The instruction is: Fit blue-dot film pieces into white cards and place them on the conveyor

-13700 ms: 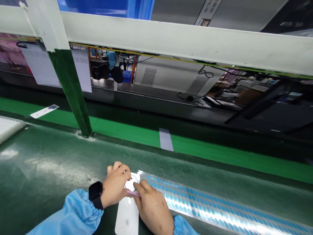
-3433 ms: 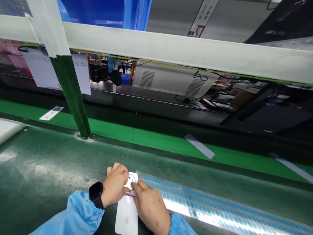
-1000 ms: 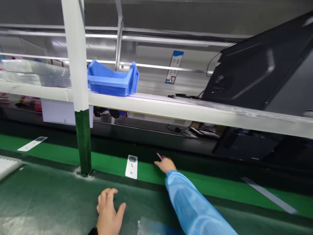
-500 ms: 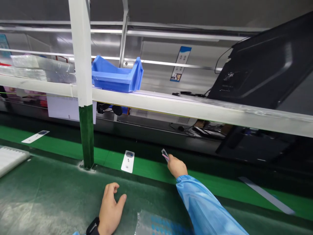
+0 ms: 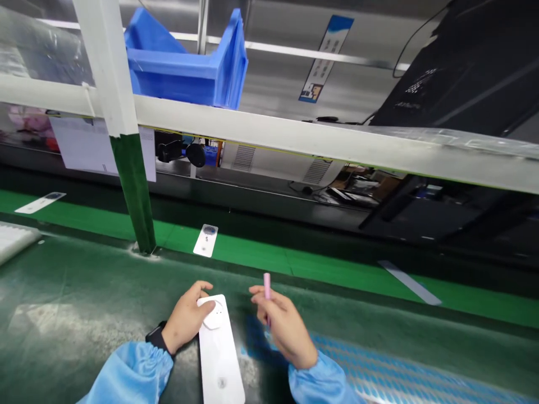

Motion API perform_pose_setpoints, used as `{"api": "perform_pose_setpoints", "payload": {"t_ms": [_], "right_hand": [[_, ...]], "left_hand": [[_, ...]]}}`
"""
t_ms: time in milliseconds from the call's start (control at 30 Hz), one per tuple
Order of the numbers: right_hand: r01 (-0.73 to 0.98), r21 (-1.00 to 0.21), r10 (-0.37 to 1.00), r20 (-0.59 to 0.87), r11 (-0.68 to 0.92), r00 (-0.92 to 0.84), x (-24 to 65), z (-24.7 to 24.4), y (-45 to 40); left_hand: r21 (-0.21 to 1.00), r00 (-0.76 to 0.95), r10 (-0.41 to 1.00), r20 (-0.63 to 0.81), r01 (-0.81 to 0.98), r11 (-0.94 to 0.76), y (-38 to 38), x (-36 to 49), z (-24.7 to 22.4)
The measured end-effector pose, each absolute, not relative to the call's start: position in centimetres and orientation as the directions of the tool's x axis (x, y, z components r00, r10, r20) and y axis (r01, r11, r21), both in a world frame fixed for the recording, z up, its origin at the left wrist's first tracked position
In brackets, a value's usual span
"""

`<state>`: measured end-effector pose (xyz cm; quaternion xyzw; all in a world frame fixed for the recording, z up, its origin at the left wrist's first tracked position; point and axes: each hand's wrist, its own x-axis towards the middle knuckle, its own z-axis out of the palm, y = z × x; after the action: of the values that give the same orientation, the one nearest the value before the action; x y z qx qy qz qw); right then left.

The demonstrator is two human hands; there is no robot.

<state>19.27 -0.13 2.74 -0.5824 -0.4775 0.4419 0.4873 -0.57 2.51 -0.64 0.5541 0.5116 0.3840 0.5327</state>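
Observation:
A long white plate [image 5: 221, 359] with a round raised part near its top lies close to me. My left hand [image 5: 187, 317] grips its upper end, thumb over the round part. To its right, my right hand [image 5: 282, 322] is closed on a pink stick [image 5: 266, 286], which stands nearly upright between the fingers. Beside and below that hand spreads a clear sheet with rows of blue pieces [image 5: 379, 365]. Farther off, a white plate [image 5: 206, 241] with a dark round spot rests on the green belt [image 5: 252, 255].
Another white plate [image 5: 40, 203] and a pale strip [image 5: 410, 282] lie on the belt. A white and green post [image 5: 135, 191] rises left of centre. A blue bin [image 5: 177, 73] sits on the white shelf [image 5: 295, 137]. A white tray [image 5: 14, 241] is at the left edge.
My right hand has drawn back from the belt toward me with the pink stick. My left hand, open before, now holds a white plate. The view has tilted down.

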Motion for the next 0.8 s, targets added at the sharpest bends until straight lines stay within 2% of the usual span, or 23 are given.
{"api": "perform_pose_setpoints", "payload": {"t_ms": [67,100,233,367,567,800], "right_hand": [[0.001,-0.996,0.967,-0.087,-0.089,0.242,20.8,2.3,-0.2],[0.002,-0.995,0.964,-0.095,-0.098,0.248,21.4,1.9,-0.3],[0.156,-0.965,0.974,-0.193,-0.210,0.116,22.4,0.5,-0.9],[0.179,-0.954,0.970,-0.236,-0.243,0.058,22.4,0.2,-0.9],[0.196,-0.934,0.938,-0.325,-0.298,-0.120,21.9,0.5,-1.5],[0.278,-0.892,0.911,-0.398,-0.356,-0.110,21.0,0.5,-1.8]], "left_hand": [[0.953,0.239,0.965,-0.112,0.299,0.037,2.3,-0.6,-0.3],[0.932,0.258,0.960,-0.108,0.363,0.008,2.2,-0.5,-0.1],[0.831,0.302,0.951,-0.070,0.545,-0.112,1.6,0.2,0.5],[0.753,0.391,0.920,-0.026,0.613,-0.240,1.2,0.7,0.9],[0.610,0.485,0.857,-0.176,0.737,-0.292,1.3,0.2,1.2],[0.609,0.501,0.839,-0.212,0.739,-0.288,1.3,0.2,1.3]]}}
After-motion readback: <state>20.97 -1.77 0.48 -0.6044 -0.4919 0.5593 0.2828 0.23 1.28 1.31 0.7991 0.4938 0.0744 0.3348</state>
